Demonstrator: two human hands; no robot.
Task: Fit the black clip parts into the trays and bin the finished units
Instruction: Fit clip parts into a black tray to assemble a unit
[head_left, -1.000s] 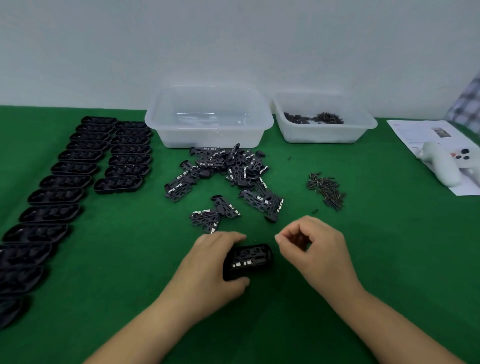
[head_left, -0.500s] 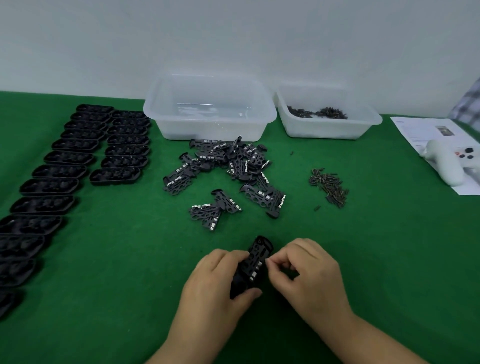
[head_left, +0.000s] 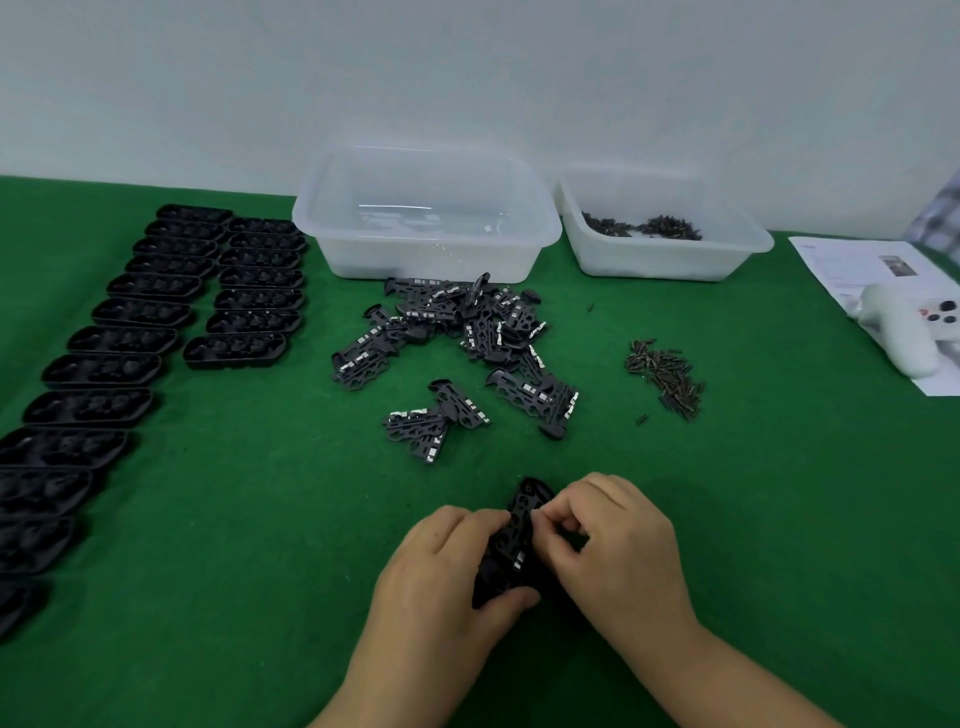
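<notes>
Landmark: large clear bin (head_left: 426, 218), at the far edge of the green cloth (head_left: 779, 493).

Unit in hand (head_left: 511, 545): black tray with a clip part seated in it, well nearer than the bin and slightly to its right. Tilted up off the cloth. Long axis running from near-left to far-right, rounded far end pointing roughly toward the bin.

Left hand (head_left: 441, 577): curled round the near end and left flank of the unit, thumb under its lower edge.

Right hand (head_left: 618, 551): fingertips (head_left: 543, 519) pinched against the right edge of the unit, about mid-length; whether anything small sits in the pinch, impossible to tell.

Key relation: unit directly between the two hands, both in contact; bin straight ahead along the unit's long axis. Left hand judged better placed to carry, holding the body.

Loose clip parts (head_left: 467, 332): heaped just in front of the bin.

Empty trays (head_left: 156, 312): two rows, left of the bin.

Small bin (head_left: 665, 244): just right of the large one, dark screws inside.

Loose screws (head_left: 665, 374): nearer than the small bin.
</notes>
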